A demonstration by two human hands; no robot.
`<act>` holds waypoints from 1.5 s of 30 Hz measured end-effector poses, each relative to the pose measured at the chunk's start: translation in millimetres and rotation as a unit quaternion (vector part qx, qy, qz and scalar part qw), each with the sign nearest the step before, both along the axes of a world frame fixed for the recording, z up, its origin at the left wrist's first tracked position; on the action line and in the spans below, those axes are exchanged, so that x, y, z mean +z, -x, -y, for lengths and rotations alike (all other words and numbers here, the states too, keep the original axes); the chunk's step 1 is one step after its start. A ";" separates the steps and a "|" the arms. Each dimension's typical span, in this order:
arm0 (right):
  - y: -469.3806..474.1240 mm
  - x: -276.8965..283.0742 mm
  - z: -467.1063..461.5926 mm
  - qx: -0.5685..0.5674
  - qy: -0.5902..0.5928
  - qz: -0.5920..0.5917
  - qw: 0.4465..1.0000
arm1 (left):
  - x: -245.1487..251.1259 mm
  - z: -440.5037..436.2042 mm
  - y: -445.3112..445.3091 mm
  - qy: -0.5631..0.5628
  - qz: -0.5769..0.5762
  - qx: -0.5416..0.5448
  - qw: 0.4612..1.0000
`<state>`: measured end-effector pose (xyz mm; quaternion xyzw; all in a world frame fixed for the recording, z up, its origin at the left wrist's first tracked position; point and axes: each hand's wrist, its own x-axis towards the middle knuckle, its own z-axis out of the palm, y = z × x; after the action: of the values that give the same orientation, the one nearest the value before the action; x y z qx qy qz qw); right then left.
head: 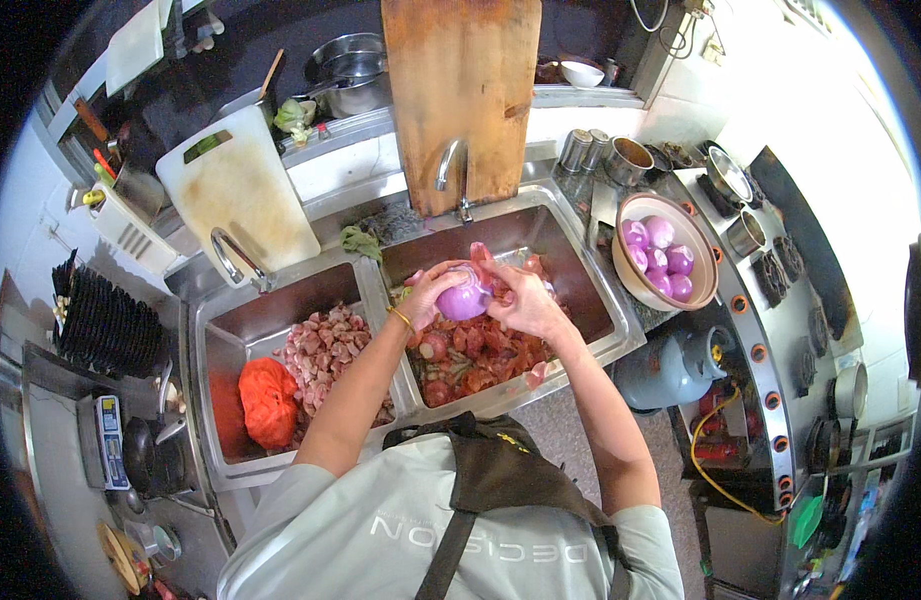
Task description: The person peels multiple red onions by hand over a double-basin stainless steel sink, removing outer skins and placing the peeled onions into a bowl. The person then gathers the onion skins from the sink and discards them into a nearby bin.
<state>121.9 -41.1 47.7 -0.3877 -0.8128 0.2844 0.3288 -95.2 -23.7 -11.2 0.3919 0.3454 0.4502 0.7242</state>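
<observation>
My left hand [429,294] grips a red onion [464,298], whose smooth purple flesh shows where the dry skin is off. On its right side, the fingers of my right hand [526,298] pinch at a flap of reddish skin [480,253] standing up from the top. Both hands hover over the right sink basin [591,300]. Below them lies a heap of loose onion skins [498,346] with unpeeled red onions [435,347] among it. Several peeled onions [657,260] rest in a cream bowl with a brown rim [628,283] to the right.
Cut raw meat [329,352] and a red plastic bag [268,403] fill part of the left basin. Faucets [447,166] rise behind both basins. A wooden board [464,82] and white cutting board [239,187] lean at the back. Right: a gas cylinder [666,371] and stove [775,300].
</observation>
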 end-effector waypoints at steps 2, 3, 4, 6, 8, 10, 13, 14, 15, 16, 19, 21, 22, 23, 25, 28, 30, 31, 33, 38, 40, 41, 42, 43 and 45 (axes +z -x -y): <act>9.2 14.7 6.6 -0.019 -0.014 0.069 0.997 | 1.6 -2.6 -2.5 -0.007 -0.003 -0.012 1.000; 13.0 18.9 8.2 -0.027 -0.043 0.072 0.996 | 2.7 -3.2 -3.9 -0.016 -0.025 -0.009 1.000; 15.2 21.3 8.8 -0.037 -0.065 0.083 0.994 | 3.8 -3.6 -5.4 -0.024 -0.047 -0.008 0.999; 15.9 21.1 7.8 -0.038 -0.048 0.106 0.992 | 5.7 -3.9 -6.8 -0.044 -0.074 -0.005 0.996; 15.0 15.4 5.7 -0.048 -0.046 0.113 0.991 | 6.7 -4.3 -7.3 -0.069 -0.089 0.004 0.994; 15.7 7.0 4.4 -0.061 -0.063 0.098 0.991 | 6.5 -4.7 -6.6 -0.074 -0.094 0.015 0.993; 21.4 -5.8 1.9 -0.093 -0.062 0.061 0.992 | 4.2 -5.8 -4.1 -0.077 -0.101 0.027 0.992; 24.1 -9.5 1.3 -0.110 -0.054 0.047 0.991 | 2.9 -6.1 -3.0 -0.075 -0.102 0.030 0.991; 26.8 -12.6 0.8 -0.128 -0.047 0.032 0.990 | 1.5 -6.5 -1.9 -0.068 -0.098 0.028 0.992; 29.3 -14.9 0.2 -0.152 -0.030 0.021 0.988 | -0.2 -7.0 -0.6 -0.060 -0.094 0.027 0.993; 32.9 -16.1 -0.7 -0.161 -0.036 0.045 0.985 | -6.8 -7.0 1.2 -0.032 -0.077 0.034 0.996; 31.4 -12.1 0.1 -0.125 -0.040 0.023 0.991 | -9.8 -7.1 2.4 -0.024 -0.075 0.036 0.996; 30.3 -9.0 1.3 -0.110 -0.032 0.012 0.993 | -10.3 -6.9 2.7 -0.025 -0.081 0.034 0.996; 29.0 -5.6 2.7 -0.097 -0.017 0.016 0.995 | -10.1 -6.3 2.9 -0.017 -0.095 0.035 0.995; 26.3 1.4 4.9 -0.088 0.013 0.019 0.996 | -7.5 -6.2 1.9 -0.014 -0.090 0.036 0.995; 23.7 7.9 6.4 -0.063 0.008 0.040 0.997 | 0.1 -5.0 1.3 -0.017 -0.110 0.022 0.994; 22.7 7.0 4.8 -0.075 -0.032 0.066 0.994 | 3.5 -4.5 0.3 -0.041 -0.122 0.004 0.992; 23.0 4.6 3.4 -0.082 -0.040 0.084 0.992 | 4.1 -5.1 0.2 -0.060 -0.124 -0.005 0.990; 22.3 -2.5 -0.4 -0.086 0.027 0.059 0.994 | 3.9 -6.9 0.2 -0.106 -0.149 -0.010 0.983; 31.4 -29.3 -4.1 -0.154 -0.050 0.055 0.985 | 2.2 -12.3 -3.8 -0.153 -0.228 0.012 0.961; 35.7 -35.9 -3.8 -0.206 -0.083 0.072 0.972 | 2.7 -5.2 -12.4 -0.098 -0.190 0.121 0.969; 36.8 -37.5 -3.7 -0.228 -0.088 0.087 0.966 | 3.4 -1.1 -18.5 -0.041 -0.190 0.169 0.966; 40.0 -39.1 -2.3 -0.251 -0.105 0.084 0.959 | 4.3 3.7 -23.0 0.084 -0.109 0.170 0.976; 40.9 -39.1 -1.9 -0.248 -0.100 0.089 0.959 | 6.4 4.9 -24.5 0.081 -0.094 0.153 0.980; 41.3 -37.9 -0.7 -0.255 -0.111 0.087 0.957 | 9.1 6.3 -25.8 0.081 -0.055 0.096 0.991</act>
<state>80.6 -40.3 9.8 -0.5662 -0.7389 0.0646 0.3594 -69.4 -30.0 -2.2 0.3212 0.4561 0.4656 0.6870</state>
